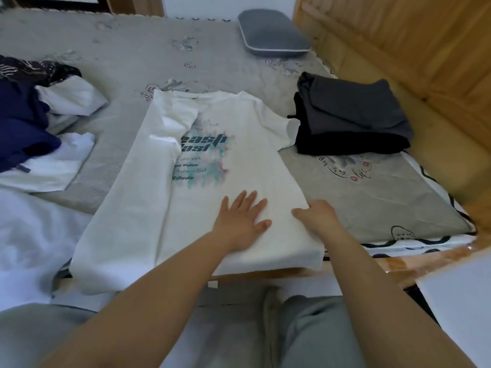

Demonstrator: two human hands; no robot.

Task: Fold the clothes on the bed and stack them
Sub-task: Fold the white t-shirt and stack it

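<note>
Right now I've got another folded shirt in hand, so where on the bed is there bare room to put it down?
Bare sheet lies beyond the white T-shirt, up to the grey pillow, and nearer you, right of the T-shirt, below the dark folded stack. The left side is crowded with unfolded clothes.

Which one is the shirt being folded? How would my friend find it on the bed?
Look at the grey patterned bed and find its near edge, where both hands rest. The white T-shirt lies flat there, with the left hand pressing on it and the right hand at its right edge. It alone has teal lettering on the chest, unlike the dark folded stack beside it.
</note>
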